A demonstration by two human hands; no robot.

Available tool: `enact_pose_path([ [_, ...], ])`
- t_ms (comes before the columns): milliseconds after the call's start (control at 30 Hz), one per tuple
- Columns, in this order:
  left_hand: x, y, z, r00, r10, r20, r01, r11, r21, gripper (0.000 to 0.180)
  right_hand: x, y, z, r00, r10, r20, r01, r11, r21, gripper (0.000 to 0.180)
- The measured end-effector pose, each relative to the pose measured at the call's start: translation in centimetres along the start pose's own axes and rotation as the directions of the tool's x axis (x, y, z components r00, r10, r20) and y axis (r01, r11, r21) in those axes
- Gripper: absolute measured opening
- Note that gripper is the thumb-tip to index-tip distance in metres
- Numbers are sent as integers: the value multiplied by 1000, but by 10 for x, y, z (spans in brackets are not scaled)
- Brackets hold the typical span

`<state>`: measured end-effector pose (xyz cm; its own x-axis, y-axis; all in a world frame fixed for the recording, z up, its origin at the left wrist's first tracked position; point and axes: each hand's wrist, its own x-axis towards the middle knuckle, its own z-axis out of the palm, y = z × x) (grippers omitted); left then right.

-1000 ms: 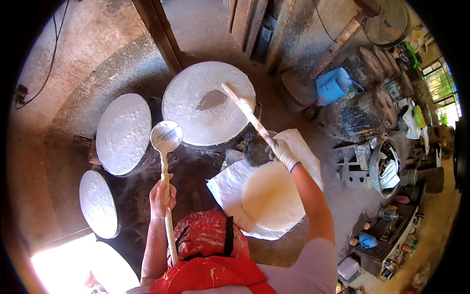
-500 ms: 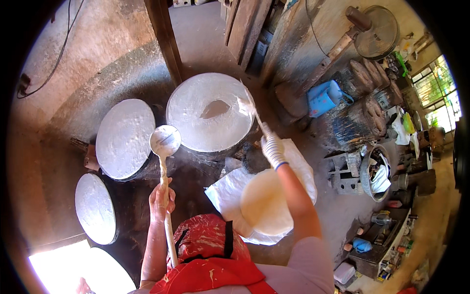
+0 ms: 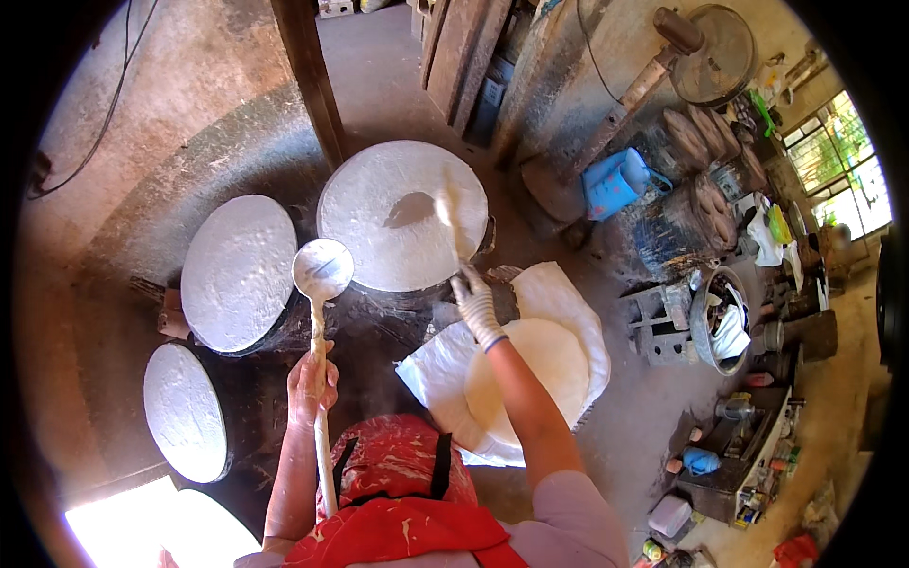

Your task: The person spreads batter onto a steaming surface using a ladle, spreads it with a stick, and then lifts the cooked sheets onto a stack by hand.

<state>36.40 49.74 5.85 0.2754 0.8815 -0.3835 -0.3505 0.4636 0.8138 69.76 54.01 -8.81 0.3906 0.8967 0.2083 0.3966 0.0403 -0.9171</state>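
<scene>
My left hand (image 3: 308, 386) is closed around the long handle of a ladle (image 3: 323, 269), its batter-smeared bowl near the gap between two round plates. In my right hand (image 3: 475, 305), which wears a striped knit glove, is a stick-like tool with a pale head (image 3: 449, 204). Motion blurs that head, so its exact kind is unclear. It is over the right part of the largest round plate (image 3: 355, 251), which has a whitish coating and a bare brownish patch. Below my right hand a pale round sheet (image 3: 535, 364) lies on white cloth (image 3: 559, 293).
Two more white-coated round plates (image 3: 237, 275) (image 3: 185, 412) stand at the left. A red batter-spattered apron (image 3: 407, 464) covers my front. To the right are a blue pitcher (image 3: 615, 185), a standing fan (image 3: 715, 57), concrete blocks (image 3: 655, 327) and a metal basin (image 3: 703, 331).
My right hand has moved left and slightly nearer me, carrying the tool's pale head from the large plate's right edge inward. My left hand and the ladle have barely moved.
</scene>
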Motion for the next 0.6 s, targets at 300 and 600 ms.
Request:
enact_pose_path([
  [300,-6,14,-12,1000,0,-1,0,1000,-11,46,3,0,-2,987,114,-114,-121,991,-55,35],
  [600,-1,16,-12,1000,-22,-19,22,1000,20,47,-17,-25,-4,978,89,-188,-115,985,-131,33],
])
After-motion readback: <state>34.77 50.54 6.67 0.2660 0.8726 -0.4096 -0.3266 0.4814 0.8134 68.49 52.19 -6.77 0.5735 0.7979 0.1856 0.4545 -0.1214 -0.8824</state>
